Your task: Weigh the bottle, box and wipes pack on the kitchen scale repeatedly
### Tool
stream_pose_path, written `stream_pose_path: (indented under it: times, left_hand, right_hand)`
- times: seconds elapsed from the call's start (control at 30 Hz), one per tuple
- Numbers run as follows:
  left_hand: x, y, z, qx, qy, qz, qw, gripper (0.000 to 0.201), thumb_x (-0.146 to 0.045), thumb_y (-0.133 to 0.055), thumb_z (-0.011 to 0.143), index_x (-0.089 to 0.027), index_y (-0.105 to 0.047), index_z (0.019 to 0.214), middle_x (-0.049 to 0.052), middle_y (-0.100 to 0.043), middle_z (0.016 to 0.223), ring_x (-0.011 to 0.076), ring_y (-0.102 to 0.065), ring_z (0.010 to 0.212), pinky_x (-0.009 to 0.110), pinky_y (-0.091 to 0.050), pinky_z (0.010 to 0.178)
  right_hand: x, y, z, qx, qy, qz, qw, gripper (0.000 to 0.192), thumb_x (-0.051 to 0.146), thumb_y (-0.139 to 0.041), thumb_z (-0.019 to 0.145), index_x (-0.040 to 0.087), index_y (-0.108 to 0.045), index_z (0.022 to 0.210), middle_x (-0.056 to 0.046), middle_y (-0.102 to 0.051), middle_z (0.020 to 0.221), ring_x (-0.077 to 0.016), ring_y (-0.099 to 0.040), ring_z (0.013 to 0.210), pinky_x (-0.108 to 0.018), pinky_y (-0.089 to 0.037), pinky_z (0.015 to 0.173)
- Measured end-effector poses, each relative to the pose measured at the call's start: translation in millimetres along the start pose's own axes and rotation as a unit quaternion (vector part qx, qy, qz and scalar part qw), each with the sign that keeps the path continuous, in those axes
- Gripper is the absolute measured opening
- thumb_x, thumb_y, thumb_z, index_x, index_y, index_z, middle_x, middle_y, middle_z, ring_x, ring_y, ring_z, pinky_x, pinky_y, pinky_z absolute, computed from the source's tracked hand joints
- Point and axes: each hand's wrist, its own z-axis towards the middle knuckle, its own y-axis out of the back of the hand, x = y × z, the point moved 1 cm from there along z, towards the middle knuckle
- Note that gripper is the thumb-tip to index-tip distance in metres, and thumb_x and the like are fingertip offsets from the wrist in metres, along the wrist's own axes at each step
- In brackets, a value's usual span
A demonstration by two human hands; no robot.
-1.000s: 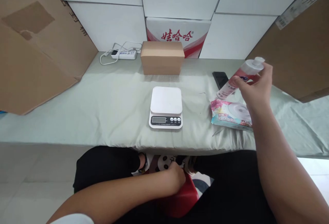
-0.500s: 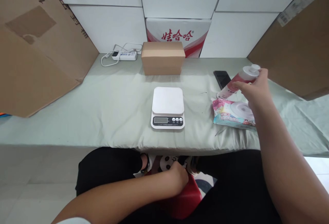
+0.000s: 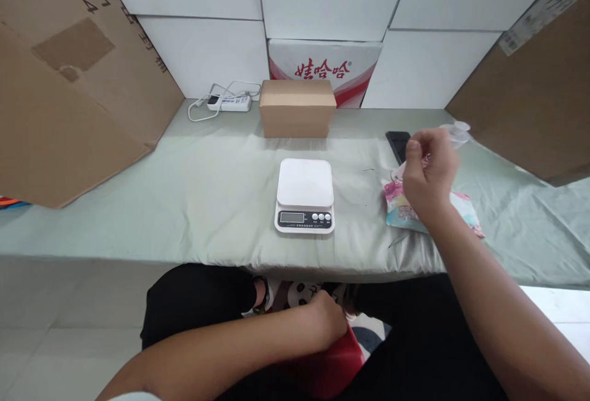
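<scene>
My right hand (image 3: 426,174) hovers low over the right side of the table, fingers curled around a pink and white bottle (image 3: 454,132) that lies almost flat; only its white cap end shows past my knuckles. Under the hand lies a pink and blue wipes pack (image 3: 397,207). A white kitchen scale (image 3: 305,194) sits at the table's middle, nothing on its plate. My left hand (image 3: 328,321) is down below the table edge, resting on a red object (image 3: 332,361) between my knees; what it grips is hidden.
A small brown box (image 3: 297,108) stands behind the scale. A black phone (image 3: 399,143) lies beside my right hand. A white power strip (image 3: 229,103) sits at the back left. Large cardboard sheets (image 3: 69,88) lean on both sides. Pale green cloth (image 3: 184,192) covers the table.
My right hand has lowered the bottle from a raised tilt down toward the table by the wipes pack and phone. The left hand has stayed put.
</scene>
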Motion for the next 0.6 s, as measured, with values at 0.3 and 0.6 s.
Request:
stream_pose_path:
  times: [0.3,0.6]
  left_hand:
    - [96,129.9,-93,-0.541,-0.189,-0.301,0.762,0.026,-0.031,-0.059,0.098,-0.023,-0.063,0.074,-0.002,-0.067,0.066,0.0107,-0.058,0.056,0.024,-0.044,0.057]
    - [304,156.4,-133,-0.740,0.097,-0.596,0.297,0.037,-0.040,-0.045,0.102,-0.025,-0.065,0.129,0.011,-0.059,0.159,0.0191,-0.057,0.148,0.033,-0.050,0.116]
  right_hand:
    - [-11,-80,-14,0.126,-0.240,0.248,0.930,0.031,0.054,-0.051,0.099,0.026,-0.063,0.095,-0.006,-0.074,0.099,-0.0215,-0.071,0.091,-0.039,-0.054,0.081]
    - [-51,-192,7,0.024,-0.427,0.358,0.830,0.063,0.073,-0.043,0.089,0.034,-0.053,0.137,-0.010,-0.058,0.154,-0.0286,-0.054,0.149,-0.060,-0.044,0.122]
